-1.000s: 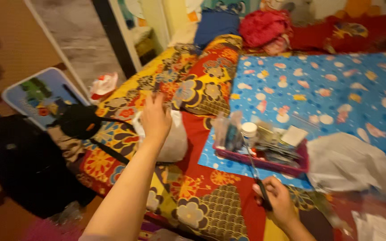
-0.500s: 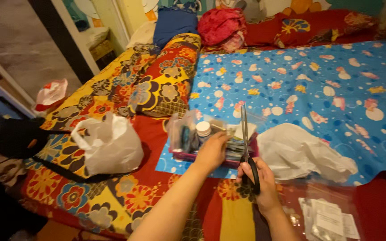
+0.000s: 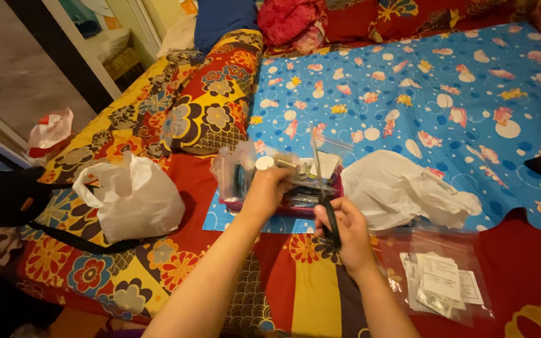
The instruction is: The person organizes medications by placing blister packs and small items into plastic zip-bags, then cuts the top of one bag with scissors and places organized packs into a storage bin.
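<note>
Gripping scissors [image 3: 322,188] in our right hand [image 3: 342,228], fingers closed round the black handles, blades up. Left hand [image 3: 267,188] curls into the pink tray [image 3: 283,206] near the bed's front edge; what it pinches, can't tell. White bag [image 3: 129,197] w/ knot lies left.
</note>
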